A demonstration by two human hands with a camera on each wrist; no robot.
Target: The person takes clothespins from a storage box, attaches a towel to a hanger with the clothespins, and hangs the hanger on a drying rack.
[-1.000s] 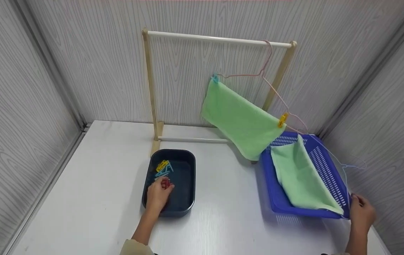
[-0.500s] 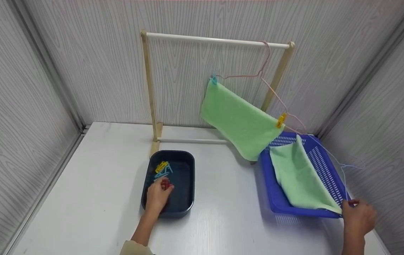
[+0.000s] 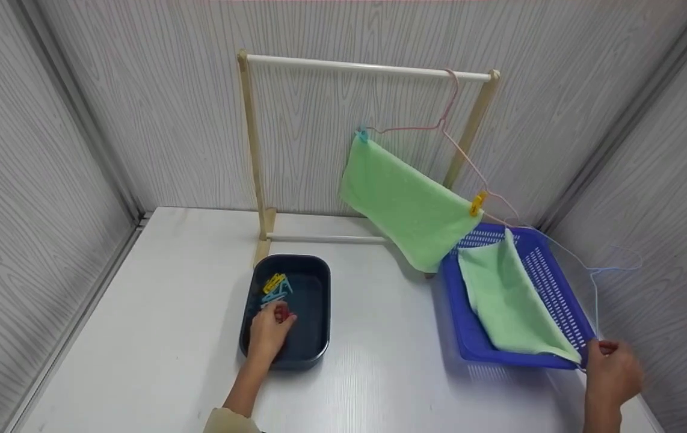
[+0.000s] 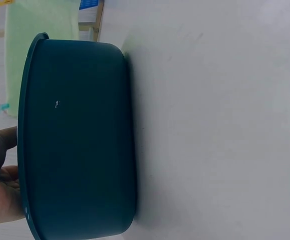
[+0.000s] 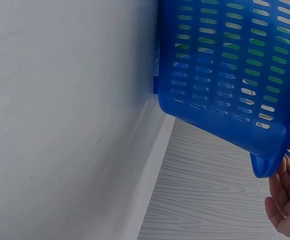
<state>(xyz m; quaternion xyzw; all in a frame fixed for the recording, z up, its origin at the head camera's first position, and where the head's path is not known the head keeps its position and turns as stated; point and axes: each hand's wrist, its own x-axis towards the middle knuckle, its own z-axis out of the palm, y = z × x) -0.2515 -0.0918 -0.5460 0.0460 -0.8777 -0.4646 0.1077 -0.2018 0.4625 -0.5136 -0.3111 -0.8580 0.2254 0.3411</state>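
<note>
In the head view my left hand (image 3: pixel 266 331) is over the dark bin (image 3: pixel 327 313), fingertips pinching a red clothespin (image 3: pixel 286 313) that is mostly covered by the fingers. Yellow clothespins (image 3: pixel 272 282) and light blue clothespins (image 3: pixel 276 293) lie just beyond it. Far right, my right hand (image 3: pixel 614 370) pinches the light blue wire hanger (image 3: pixel 597 300) beside the near corner of the blue basket (image 3: pixel 467 337). A green towel (image 3: pixel 509 307) lies in that basket, its near corner close to my right fingertips. In the right wrist view, fingers (image 5: pixel 282 187) curl under the basket's corner lip.
A rack with a white rod (image 3: pixel 343 64) stands at the back. From it hangs a pink hanger (image 3: pixel 412 127) bearing another green towel (image 3: pixel 409 198), clipped by a blue clothespin (image 3: pixel 363 135) and a yellow one (image 3: pixel 478 204). Walls enclose the white table (image 3: pixel 373 337).
My right hand moved left onto the hanger's near end, then slightly right. The hanger's hook has swung up and to the right. My left hand stays over the bin with the red clothespin.
</note>
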